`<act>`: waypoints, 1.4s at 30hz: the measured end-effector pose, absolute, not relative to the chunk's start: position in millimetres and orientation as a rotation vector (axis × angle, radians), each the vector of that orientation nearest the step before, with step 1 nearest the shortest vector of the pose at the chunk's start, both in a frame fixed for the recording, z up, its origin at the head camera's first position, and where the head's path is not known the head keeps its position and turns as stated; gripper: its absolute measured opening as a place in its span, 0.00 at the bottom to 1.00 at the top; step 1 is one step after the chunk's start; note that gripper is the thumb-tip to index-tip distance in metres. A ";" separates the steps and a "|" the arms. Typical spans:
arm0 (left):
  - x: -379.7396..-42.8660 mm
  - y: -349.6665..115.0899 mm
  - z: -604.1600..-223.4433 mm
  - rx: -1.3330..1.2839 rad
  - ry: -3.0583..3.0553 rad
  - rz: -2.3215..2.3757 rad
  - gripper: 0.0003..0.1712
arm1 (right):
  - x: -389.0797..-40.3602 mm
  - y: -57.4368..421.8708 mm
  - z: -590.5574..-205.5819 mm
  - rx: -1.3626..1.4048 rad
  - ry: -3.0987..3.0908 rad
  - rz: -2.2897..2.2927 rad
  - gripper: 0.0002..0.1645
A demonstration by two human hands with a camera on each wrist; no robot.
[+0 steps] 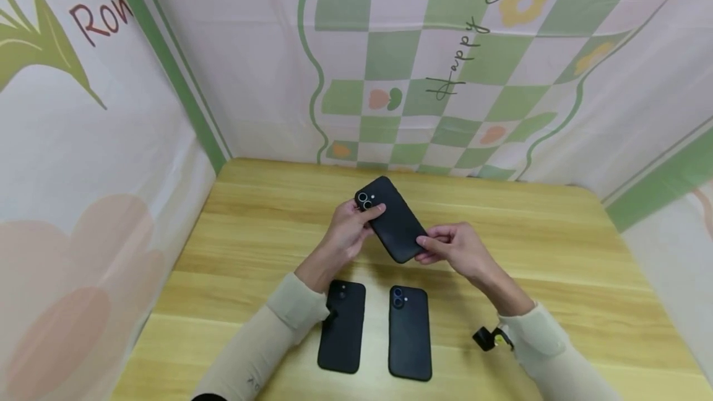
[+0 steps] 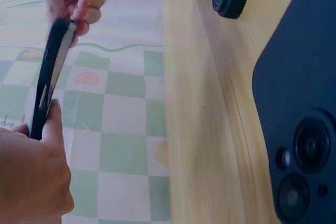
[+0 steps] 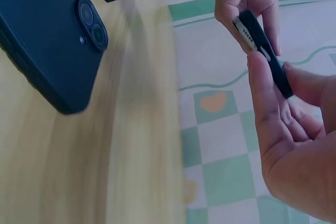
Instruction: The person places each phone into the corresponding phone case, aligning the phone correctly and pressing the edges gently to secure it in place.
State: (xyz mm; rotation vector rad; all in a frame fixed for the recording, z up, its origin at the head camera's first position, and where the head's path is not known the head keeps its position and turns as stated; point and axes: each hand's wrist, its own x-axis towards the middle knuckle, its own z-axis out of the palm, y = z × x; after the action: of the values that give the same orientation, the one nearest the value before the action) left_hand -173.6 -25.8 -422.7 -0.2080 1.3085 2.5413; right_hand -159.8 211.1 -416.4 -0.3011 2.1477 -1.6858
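A smartphone in a black case (image 1: 398, 221) is held tilted above the table, its back with two ringed lenses turned up. My left hand (image 1: 346, 231) grips it near the camera corner, thumb across the back. The opposite lower corner is pinched between thumb and fingers of my right hand (image 1: 459, 249). Seen edge-on in the left wrist view, the held phone (image 2: 48, 77) shows a pale strip beside its dark side. The right wrist view shows small holes and a slot along the end of this phone (image 3: 265, 53), close to the right thumb.
Two more black phones lie back-up on the wooden table (image 1: 557, 252): one (image 1: 341, 339) partly under the left sleeve, the other (image 1: 410, 342) to its right. A small black device (image 1: 484, 338) sits at the right cuff. Printed curtains (image 1: 262, 79) hang behind the table and along its sides.
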 end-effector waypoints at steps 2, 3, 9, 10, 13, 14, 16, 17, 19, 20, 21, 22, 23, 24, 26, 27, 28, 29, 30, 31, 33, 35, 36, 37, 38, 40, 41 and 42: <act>-174.2 -28.4 -422.8 -0.206 1.314 2.514 0.23 | -160.2 213.3 -414.5 -0.338 2.164 -1.652 0.19; -174.4 -29.9 -422.9 -0.203 1.320 2.498 0.23 | -160.7 214.7 -413.6 -0.356 2.170 -1.630 0.19; -175.2 -39.0 -424.1 -0.130 1.397 2.340 0.21 | -166.0 227.6 -406.1 -0.469 2.245 -1.453 0.17; -175.1 -39.8 -424.8 -0.110 1.405 2.304 0.21 | -167.1 230.0 -404.6 -0.487 2.273 -1.423 0.16; -174.2 -40.4 -426.7 -0.055 1.419 2.222 0.21 | -170.4 235.5 -400.3 -0.493 2.347 -1.393 0.16; -174.0 -39.8 -427.1 -0.044 1.412 2.215 0.21 | -171.4 236.5 -399.4 -0.478 2.360 -1.405 0.17; -173.1 -38.3 -427.1 -0.023 1.406 2.222 0.22 | -173.3 236.7 -398.3 -0.421 2.352 -1.475 0.19; -172.7 -37.5 -426.8 -0.023 1.404 2.239 0.22 | -174.0 236.1 -398.1 -0.384 2.334 -1.529 0.20; -172.3 -35.8 -425.9 -0.039 1.396 2.283 0.22 | -174.8 234.3 -398.8 -0.308 2.282 -1.637 0.22; -172.1 -35.0 -425.4 -0.045 1.393 2.304 0.22 | -174.8 233.2 -399.4 -0.275 2.246 -1.686 0.23; -171.9 -34.3 -424.9 -0.054 1.395 2.322 0.22 | -174.4 232.0 -400.1 -0.248 2.213 -1.729 0.23; -171.7 -33.7 -424.5 -0.066 1.394 2.341 0.22 | -173.8 230.7 -401.0 -0.227 2.176 -1.761 0.23; -171.6 -33.2 -424.2 -0.079 1.395 2.357 0.22 | -172.8 229.6 -402.0 -0.214 2.146 -1.776 0.23; -171.3 -32.7 -423.9 -0.092 1.394 2.373 0.22 | -171.7 228.2 -403.0 -0.208 2.112 -1.786 0.23; -171.2 -32.0 -424.2 -0.112 1.387 2.406 0.23 | -168.9 225.4 -404.7 -0.212 2.055 -1.792 0.23; -171.3 -31.7 -424.5 -0.125 1.379 2.425 0.24 | -167.6 223.9 -405.7 -0.215 2.030 -1.793 0.23; -171.2 -31.8 -424.6 -0.135 1.372 2.441 0.24 | -166.5 222.5 -406.6 -0.224 2.007 -1.793 0.23; -171.2 -32.1 -424.8 -0.143 1.366 2.454 0.25 | -165.5 221.1 -407.2 -0.231 1.988 -1.795 0.24; -171.3 -32.3 -425.0 -0.153 1.359 2.466 0.25 | -164.4 219.9 -407.7 -0.234 1.974 -1.796 0.24; -171.2 -32.6 -425.1 -0.160 1.357 2.476 0.26 | -163.7 219.1 -408.3 -0.235 1.962 -1.795 0.25; -171.0 -33.1 -424.7 -0.181 1.358 2.485 0.26 | -162.7 217.9 -409.5 -0.231 1.945 -1.790 0.26; -170.9 -33.4 -425.0 -0.185 1.370 2.484 0.27 | -162.4 217.3 -410.2 -0.223 1.927 -1.797 0.25; -170.9 -33.5 -425.1 -0.188 1.375 2.484 0.27 | -162.4 217.2 -410.7 -0.218 1.918 -1.803 0.25; -170.8 -33.5 -425.3 -0.192 1.379 2.483 0.27 | -162.6 217.0 -411.1 -0.218 1.913 -1.807 0.24; -170.8 -33.3 -425.6 -0.195 1.380 2.483 0.27 | -162.8 217.1 -411.5 -0.215 1.903 -1.817 0.23; -171.0 -32.9 -426.3 -0.199 1.384 2.485 0.26 | -163.3 217.1 -412.3 -0.213 1.880 -1.842 0.21; -170.8 -33.0 -426.4 -0.202 1.383 2.487 0.26 | -163.5 217.3 -412.7 -0.213 1.871 -1.852 0.21; -170.9 -32.9 -426.8 -0.208 1.379 2.489 0.26 | -163.7 217.3 -413.0 -0.214 1.866 -1.862 0.20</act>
State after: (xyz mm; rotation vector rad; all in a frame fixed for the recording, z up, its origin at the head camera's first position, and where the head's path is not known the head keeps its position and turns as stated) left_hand -170.9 -32.9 -426.8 -0.2077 1.3788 2.4895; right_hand -163.7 217.3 -413.0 -0.2140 1.8657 -1.8622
